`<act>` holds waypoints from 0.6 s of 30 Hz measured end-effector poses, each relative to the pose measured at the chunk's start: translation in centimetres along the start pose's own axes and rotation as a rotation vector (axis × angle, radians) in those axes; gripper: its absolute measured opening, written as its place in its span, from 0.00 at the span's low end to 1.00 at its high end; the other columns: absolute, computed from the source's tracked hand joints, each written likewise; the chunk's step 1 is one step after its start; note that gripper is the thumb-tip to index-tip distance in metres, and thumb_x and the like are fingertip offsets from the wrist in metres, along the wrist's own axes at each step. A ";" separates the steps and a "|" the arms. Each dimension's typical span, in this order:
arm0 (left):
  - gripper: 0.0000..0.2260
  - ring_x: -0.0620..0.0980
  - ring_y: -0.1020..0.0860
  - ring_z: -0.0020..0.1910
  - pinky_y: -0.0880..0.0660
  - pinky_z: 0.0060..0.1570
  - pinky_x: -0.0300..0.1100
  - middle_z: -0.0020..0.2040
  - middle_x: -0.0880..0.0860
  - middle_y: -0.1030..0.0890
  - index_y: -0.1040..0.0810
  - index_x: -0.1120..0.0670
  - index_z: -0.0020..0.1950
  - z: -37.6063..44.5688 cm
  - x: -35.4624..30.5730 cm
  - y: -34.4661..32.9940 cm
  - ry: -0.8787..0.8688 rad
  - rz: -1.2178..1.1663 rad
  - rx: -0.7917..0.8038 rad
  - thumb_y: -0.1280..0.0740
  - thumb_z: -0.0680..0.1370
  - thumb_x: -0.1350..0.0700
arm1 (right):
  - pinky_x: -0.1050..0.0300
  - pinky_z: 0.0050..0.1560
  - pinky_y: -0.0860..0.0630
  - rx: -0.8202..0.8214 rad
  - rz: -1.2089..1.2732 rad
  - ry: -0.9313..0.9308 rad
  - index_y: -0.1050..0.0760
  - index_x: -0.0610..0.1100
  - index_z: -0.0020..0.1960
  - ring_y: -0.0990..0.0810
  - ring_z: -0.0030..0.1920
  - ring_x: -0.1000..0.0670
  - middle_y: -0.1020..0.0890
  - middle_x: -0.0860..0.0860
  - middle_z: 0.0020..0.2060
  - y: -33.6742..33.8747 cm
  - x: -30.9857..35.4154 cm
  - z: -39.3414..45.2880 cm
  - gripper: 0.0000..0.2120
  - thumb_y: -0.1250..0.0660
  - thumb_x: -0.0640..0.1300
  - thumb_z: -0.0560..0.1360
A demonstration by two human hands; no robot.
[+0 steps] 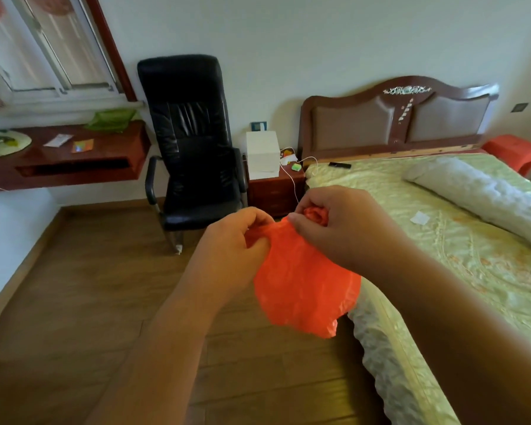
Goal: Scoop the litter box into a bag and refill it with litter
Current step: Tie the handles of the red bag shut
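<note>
Holding the orange plastic bag [304, 286] in mid-air above the wooden floor [74, 286], just left of the bed [442, 240], I had both grips closed on its top edge. My left hand [236, 240] pinched one side of the rim; my right hand [344, 228] had a bunched wad of the film curled inside its fingers. The bag hung limp, its long axis roughly vertical, mouth up at my hands and its bottom corner pointing down toward the floor. I judged the thin film could tear if I pulled the sides apart too hard, or slip from my left pinch. No litter box showed in view.
</note>
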State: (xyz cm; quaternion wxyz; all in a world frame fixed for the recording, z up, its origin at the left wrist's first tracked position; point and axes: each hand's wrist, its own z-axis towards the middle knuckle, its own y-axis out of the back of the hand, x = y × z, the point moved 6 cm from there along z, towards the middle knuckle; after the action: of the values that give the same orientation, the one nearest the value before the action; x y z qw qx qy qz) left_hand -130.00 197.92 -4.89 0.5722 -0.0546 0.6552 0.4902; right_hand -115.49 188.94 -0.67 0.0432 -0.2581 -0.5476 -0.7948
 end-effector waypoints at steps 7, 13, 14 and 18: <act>0.08 0.32 0.24 0.48 0.26 0.41 0.33 0.50 0.39 0.22 0.22 0.39 0.56 4.6 2.5 2.4 -0.005 0.008 -0.063 0.32 0.81 0.52 | 0.61 0.39 0.27 -0.043 -0.009 0.024 0.19 0.55 0.46 0.24 0.41 0.58 0.21 0.61 0.38 -1.6 0.7 5.9 0.09 0.32 0.58 0.76; 0.13 0.39 0.25 0.55 0.24 0.49 0.36 0.59 0.38 0.26 0.27 0.38 0.65 9.2 3.4 2.6 0.007 0.040 -0.054 0.33 0.81 0.50 | 0.56 0.41 0.23 -0.080 0.064 0.027 0.19 0.55 0.45 0.23 0.39 0.59 0.22 0.62 0.35 -2.7 -1.4 11.3 0.10 0.32 0.61 0.76; 0.15 0.39 0.25 0.57 0.25 0.48 0.35 0.61 0.39 0.26 0.28 0.38 0.67 10.1 3.5 2.6 0.011 0.039 -0.057 0.33 0.81 0.49 | 0.57 0.40 0.24 -0.084 0.082 0.031 0.19 0.55 0.44 0.24 0.39 0.60 0.23 0.62 0.35 -2.9 -1.8 12.3 0.11 0.32 0.61 0.76; 0.19 0.37 0.26 0.59 0.26 0.48 0.33 0.62 0.37 0.27 0.31 0.36 0.68 14.3 3.8 2.6 0.023 0.046 -0.079 0.31 0.79 0.44 | 0.56 0.39 0.23 -0.068 0.136 0.056 0.19 0.55 0.45 0.23 0.38 0.59 0.21 0.60 0.35 -3.8 -3.8 17.1 0.12 0.32 0.62 0.76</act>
State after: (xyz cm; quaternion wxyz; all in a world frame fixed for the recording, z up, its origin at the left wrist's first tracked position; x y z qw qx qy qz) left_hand -122.94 211.22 -4.51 0.5506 -0.0677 0.6431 0.5279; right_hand -107.31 204.86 -1.10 0.1035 -0.2736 -0.5001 -0.8150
